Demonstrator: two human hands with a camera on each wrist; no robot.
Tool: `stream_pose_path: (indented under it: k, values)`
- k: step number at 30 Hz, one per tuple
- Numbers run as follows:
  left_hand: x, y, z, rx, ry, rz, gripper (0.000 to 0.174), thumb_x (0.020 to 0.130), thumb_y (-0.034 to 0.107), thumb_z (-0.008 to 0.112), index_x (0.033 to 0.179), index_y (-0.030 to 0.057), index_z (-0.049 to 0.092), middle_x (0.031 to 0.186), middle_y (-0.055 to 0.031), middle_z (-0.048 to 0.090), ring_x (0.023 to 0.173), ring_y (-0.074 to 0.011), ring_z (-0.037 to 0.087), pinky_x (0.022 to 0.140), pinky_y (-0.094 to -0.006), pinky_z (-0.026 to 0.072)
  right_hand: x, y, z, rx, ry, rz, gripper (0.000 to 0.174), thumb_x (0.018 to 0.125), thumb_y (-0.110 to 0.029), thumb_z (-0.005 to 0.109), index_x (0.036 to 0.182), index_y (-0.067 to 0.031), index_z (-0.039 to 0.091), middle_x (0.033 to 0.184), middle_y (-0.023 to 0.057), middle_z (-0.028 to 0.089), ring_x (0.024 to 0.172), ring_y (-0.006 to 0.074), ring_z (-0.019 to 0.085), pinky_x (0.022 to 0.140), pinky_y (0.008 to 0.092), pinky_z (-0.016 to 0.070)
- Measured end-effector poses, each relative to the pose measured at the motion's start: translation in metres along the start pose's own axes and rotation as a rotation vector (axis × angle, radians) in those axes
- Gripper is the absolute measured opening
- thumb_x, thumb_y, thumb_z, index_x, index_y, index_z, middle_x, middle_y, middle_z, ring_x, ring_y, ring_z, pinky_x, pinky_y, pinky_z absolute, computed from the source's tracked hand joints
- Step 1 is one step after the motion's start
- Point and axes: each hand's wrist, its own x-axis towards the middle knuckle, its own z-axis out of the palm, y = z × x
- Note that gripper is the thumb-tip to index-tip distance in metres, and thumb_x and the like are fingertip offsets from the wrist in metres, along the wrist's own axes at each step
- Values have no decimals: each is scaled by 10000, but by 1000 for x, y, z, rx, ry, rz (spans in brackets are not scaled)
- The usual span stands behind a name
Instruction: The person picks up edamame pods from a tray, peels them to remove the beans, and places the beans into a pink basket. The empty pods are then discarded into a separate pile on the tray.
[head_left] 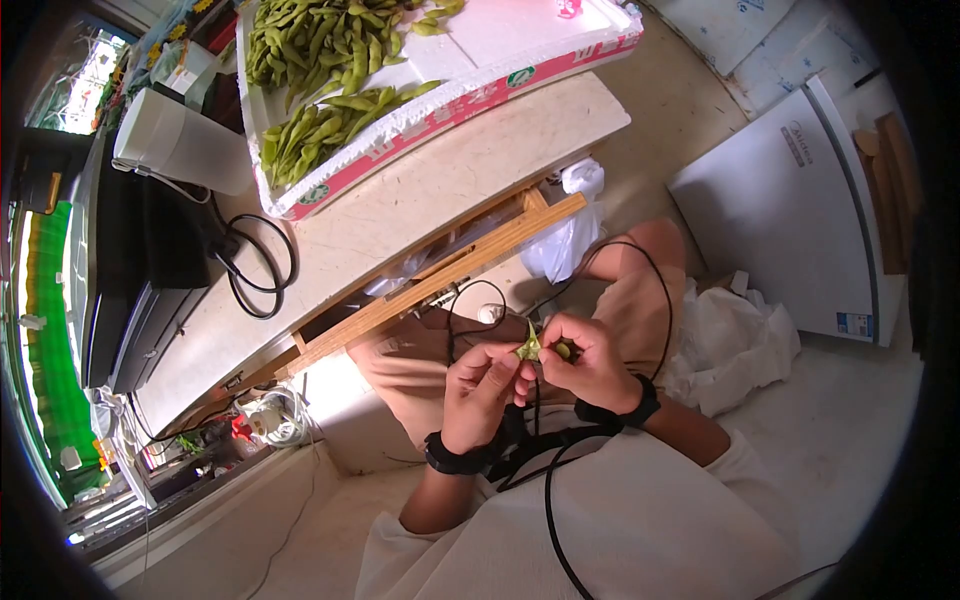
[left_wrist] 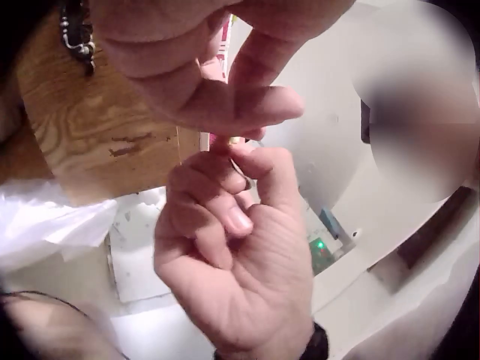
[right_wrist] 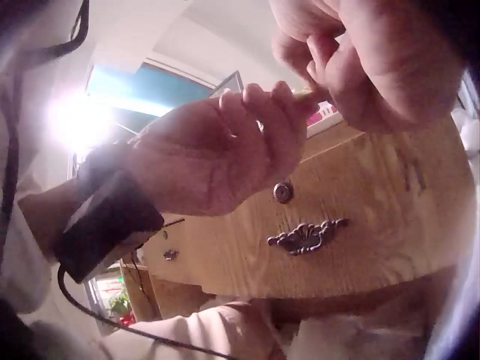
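Observation:
In the head view a split green edamame pod (head_left: 529,346) is pinched between both hands, over the person's lap. My left hand (head_left: 476,398) grips its left side with thumb and index finger. My right hand (head_left: 592,368) pinches the other side, with more green pods or beans (head_left: 566,350) tucked in its curled fingers. In the left wrist view the left hand (left_wrist: 202,67) is above and the right hand (left_wrist: 232,240) below, fingertips meeting. The right wrist view shows the left hand (right_wrist: 225,146) and right hand (right_wrist: 390,64) close together, mostly hiding the pod.
A white foam box (head_left: 450,108) heaped with edamame pods (head_left: 320,45) stands on the table (head_left: 400,225). Below it an open wooden drawer (head_left: 440,280) juts toward the lap. White plastic bags (head_left: 735,345) lie beside a small fridge (head_left: 780,200). Black cables (head_left: 550,500) cross the lap.

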Motion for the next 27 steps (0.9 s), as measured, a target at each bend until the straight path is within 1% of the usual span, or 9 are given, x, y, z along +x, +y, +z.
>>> stream_pose_path:
  k: [6,8,10,12,14,16,17,20,27]
  values:
    - [3,1,0,-194,-80,-73,169,941,110,519,1073,10,548,851,-84,626,687,-103,571,587,-221,467,-1,2,-3,152,-43,138,67,864,-57,583,831,-26,534,734,-48,491,611,0,379,512,172,325]
    - [1,3,7,50,78,75,121,925,106,545,1004,26,501,803,-86,619,638,-110,571,558,-225,465,0,-2,-6,107,-21,188,52,864,-63,589,856,-21,559,730,-46,504,626,5,400,525,172,341]
    - [-1,4,5,158,73,115,116,919,92,551,987,29,480,800,-88,616,638,-112,573,561,-223,467,1,-4,-11,62,-1,241,57,864,-70,594,880,-16,585,727,-44,518,641,10,422,538,172,357]
    - [-3,3,5,265,66,151,121,914,78,558,970,33,460,796,-91,613,638,-113,575,563,-221,470,3,-4,-18,39,113,90,76,875,-73,592,882,-3,618,754,-25,558,662,16,454,549,179,375]
    - [-6,1,6,310,46,181,110,915,72,556,939,31,457,806,-95,618,653,-113,583,563,-215,475,13,-24,-18,3,109,38,77,860,-65,611,886,0,643,758,9,590,657,44,500,551,204,395]
    - [-8,1,7,347,1,189,113,915,72,555,942,29,454,810,-93,617,660,-110,586,557,-209,474,19,-33,-16,-252,-97,-122,123,823,-87,667,917,-7,656,763,54,605,629,105,534,551,231,414]
    - [-9,2,7,385,-41,208,117,915,71,555,945,28,451,814,-92,616,668,-106,589,551,-203,472,19,-29,-14,-266,-135,-147,186,785,-117,712,932,-14,662,766,80,605,619,162,550,554,257,429]
    - [-11,3,8,349,18,205,136,915,81,558,947,30,437,817,-88,613,674,-97,590,545,-194,466,16,-25,-16,-255,-237,-162,214,779,-146,722,930,-9,659,770,87,607,630,176,559,558,278,438]
    - [-14,3,0,296,-71,181,128,921,57,537,973,30,423,866,-70,573,684,-90,550,587,-195,428,3,-14,-5,-282,-168,-218,209,781,-131,711,936,-5,653,728,94,581,634,215,566,554,302,443]
